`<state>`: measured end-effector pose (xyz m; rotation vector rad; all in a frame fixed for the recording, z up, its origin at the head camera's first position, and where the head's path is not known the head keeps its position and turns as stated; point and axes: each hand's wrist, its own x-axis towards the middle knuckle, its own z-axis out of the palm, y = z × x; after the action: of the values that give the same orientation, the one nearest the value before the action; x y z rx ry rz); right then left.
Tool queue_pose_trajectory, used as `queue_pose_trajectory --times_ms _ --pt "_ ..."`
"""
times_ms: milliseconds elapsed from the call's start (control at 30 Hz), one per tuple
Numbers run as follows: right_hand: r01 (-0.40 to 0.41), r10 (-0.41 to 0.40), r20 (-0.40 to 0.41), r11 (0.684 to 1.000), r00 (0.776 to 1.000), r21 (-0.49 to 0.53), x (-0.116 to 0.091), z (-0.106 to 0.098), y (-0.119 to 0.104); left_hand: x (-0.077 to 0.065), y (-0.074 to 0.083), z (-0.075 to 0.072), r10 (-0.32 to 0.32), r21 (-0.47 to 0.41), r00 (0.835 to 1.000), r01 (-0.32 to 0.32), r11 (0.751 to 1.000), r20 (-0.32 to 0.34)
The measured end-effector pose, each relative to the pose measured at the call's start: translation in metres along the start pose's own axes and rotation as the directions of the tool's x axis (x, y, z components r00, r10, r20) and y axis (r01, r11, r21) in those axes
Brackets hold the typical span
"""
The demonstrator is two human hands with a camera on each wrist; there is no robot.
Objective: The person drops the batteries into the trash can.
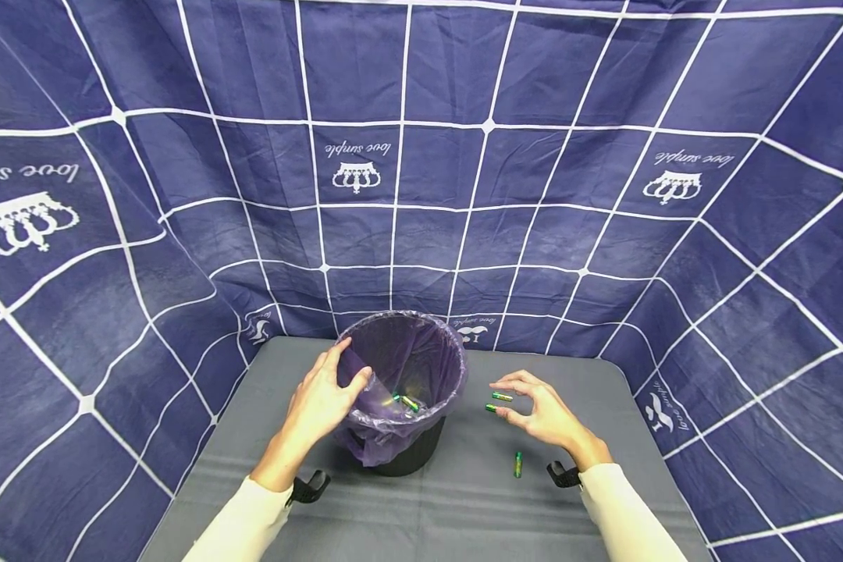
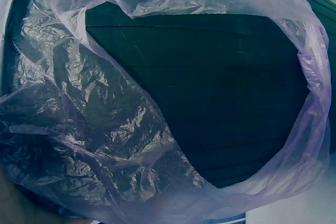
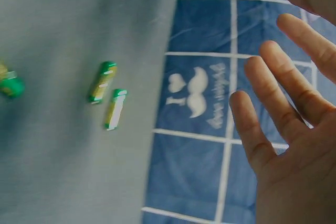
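Observation:
A black bin (image 1: 402,462) stands upright on the table, lined with a translucent purple bag (image 1: 457,367) folded over its rim. My left hand (image 1: 323,398) lies at the bin's left rim, thumb and fingers spread apart along the bag; its fingers do not show in the left wrist view. Inside the bin lie a few green and gold batteries (image 1: 409,403). To the right, my right hand (image 1: 544,412) hovers with fingers spread, holding nothing. By its fingertips are two batteries, one upper (image 1: 502,396) and one lower (image 1: 490,407). Closer to me lies another battery (image 1: 517,465).
The grey tabletop (image 1: 478,515) is enclosed at the back and both sides by a blue cloth (image 1: 435,242) with white grid lines. Black wrist straps (image 1: 311,487) sit on both forearms. In the left wrist view, the loose bag edge (image 2: 262,192) hangs against the bin's outer wall.

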<state>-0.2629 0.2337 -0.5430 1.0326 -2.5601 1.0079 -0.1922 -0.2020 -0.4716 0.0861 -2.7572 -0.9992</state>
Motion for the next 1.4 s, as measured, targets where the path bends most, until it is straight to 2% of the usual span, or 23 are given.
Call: queue_pose_trajectory --times_ms 233,733,1000,1400 --pt "-0.062 0.063 -0.021 0.997 0.998 0.047 -0.023 0.014 0.019 0.004 0.0 -0.001 -0.009 0.001 1.0 0.009 1.0 0.007" --pt "-0.22 0.219 0.036 0.975 0.975 0.019 -0.067 0.045 0.044 0.008 0.004 -0.001 0.003 -0.002 1.0 -0.003 1.0 0.003" --pt "-0.239 0.238 0.054 0.971 0.97 0.022 -0.087 0.059 0.052 0.005 0.004 -0.001 0.004 -0.002 1.0 -0.004 1.0 -0.012" --pt "-0.21 0.214 0.044 0.975 0.976 -0.074 -0.105 0.073 0.051 -0.001 0.002 0.001 -0.008 -0.007 1.0 0.008 1.0 -0.007"
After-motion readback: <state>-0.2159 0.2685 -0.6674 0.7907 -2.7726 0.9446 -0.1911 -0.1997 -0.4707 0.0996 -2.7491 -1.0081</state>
